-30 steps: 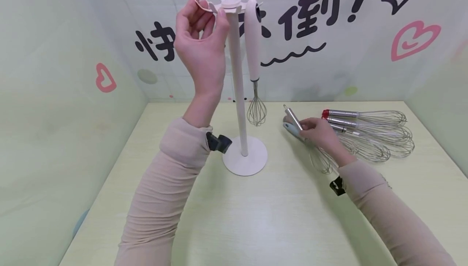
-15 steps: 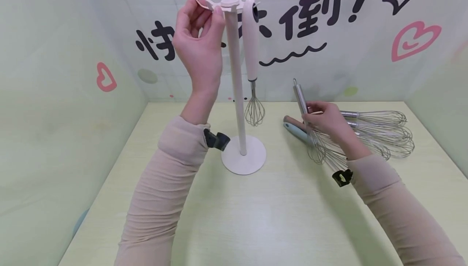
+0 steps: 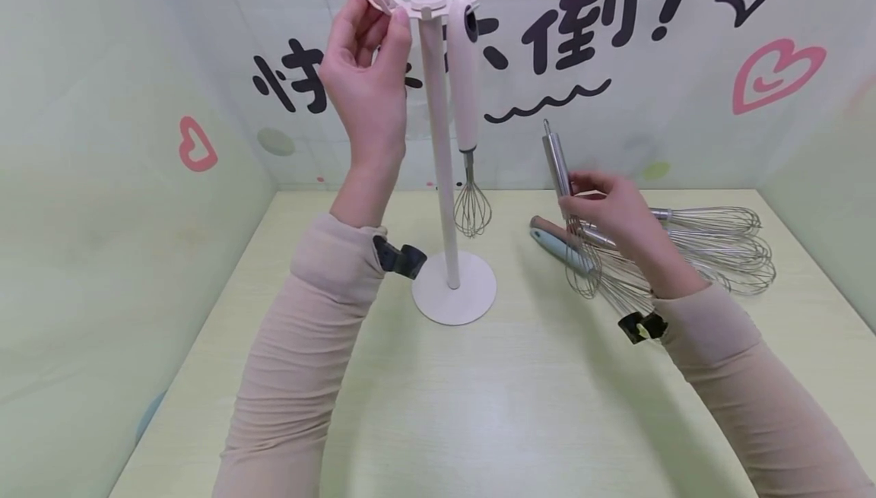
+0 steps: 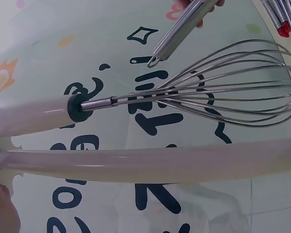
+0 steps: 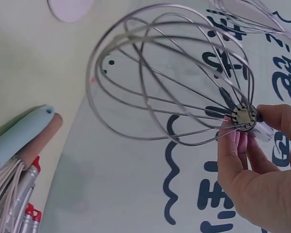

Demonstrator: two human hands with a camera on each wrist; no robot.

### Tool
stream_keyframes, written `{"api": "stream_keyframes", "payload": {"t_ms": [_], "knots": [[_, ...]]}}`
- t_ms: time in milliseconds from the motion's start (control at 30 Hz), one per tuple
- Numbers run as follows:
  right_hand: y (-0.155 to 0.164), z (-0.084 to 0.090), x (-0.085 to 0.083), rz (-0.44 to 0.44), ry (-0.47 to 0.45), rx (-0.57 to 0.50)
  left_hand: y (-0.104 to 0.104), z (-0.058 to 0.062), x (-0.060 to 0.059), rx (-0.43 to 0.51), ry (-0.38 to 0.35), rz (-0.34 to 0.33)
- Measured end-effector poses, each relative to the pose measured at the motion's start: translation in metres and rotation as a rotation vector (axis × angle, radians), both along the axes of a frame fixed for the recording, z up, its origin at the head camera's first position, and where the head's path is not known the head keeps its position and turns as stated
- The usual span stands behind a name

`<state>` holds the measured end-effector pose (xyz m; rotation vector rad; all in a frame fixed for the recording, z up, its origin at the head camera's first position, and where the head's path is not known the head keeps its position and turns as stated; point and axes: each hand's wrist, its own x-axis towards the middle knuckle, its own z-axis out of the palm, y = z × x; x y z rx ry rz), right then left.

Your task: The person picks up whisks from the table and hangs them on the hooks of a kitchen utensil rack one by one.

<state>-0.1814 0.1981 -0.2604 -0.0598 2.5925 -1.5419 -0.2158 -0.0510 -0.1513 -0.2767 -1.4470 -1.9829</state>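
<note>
Utensil stand (image 3: 441, 141), white, single upright pole on a round base standing on the pale green worktop (image 3: 479, 407); crown of hooks at its top. Left hand (image 3: 366, 72): raised beside the top of the stand, fingertips curled and pinching one of the hooks on the side away from the hanging whisk. Whisk with white handle (image 3: 465, 80): hung from a hook of the stand, just beside the pole, wire head pointing down and clear of the base; in the left wrist view it lies along the pole with a dark collar between handle and wires. Right hand (image 3: 609, 213): to the right of the stand, fingers closed round a steel-handled whisk (image 3: 564, 194), gripping it where handle meets wires; the handle points up, slightly tilted, the wire head hangs down, lifted off the worktop. Pile of whisks (image 3: 705, 247): further right of the stand, lying flat on the worktop with wire heads pointing away from the stand; red-tipped handles show in the right wrist view. A light blue handle (image 3: 557, 247) and a brown one lie side by side between the stand's base and the pile.
</note>
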Motion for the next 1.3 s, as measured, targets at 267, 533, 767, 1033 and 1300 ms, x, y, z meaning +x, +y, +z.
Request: {"api": "stream_keyframes", "payload": {"t_ms": [267, 533, 767, 1033, 1300], "knots": [[-0.004, 0.011, 0.005, -0.008, 0.014, -0.057, 0.003, 0.000, 0.013, 0.037, -0.002, -0.036], [-0.005, 0.017, 0.010, -0.043, 0.015, -0.068, 0.013, -0.005, 0.019, 0.092, 0.104, 0.012], [-0.006, 0.021, 0.013, -0.047, 0.025, -0.078, 0.019, -0.008, 0.018, 0.038, 0.153, -0.002], [-0.007, 0.023, 0.013, -0.059, 0.038, -0.084, 0.031, 0.002, 0.029, 0.047, 0.102, 0.047], [-0.012, 0.025, 0.011, -0.067, 0.070, -0.136, 0.035, 0.004, 0.027, 0.076, 0.107, 0.106]]}}
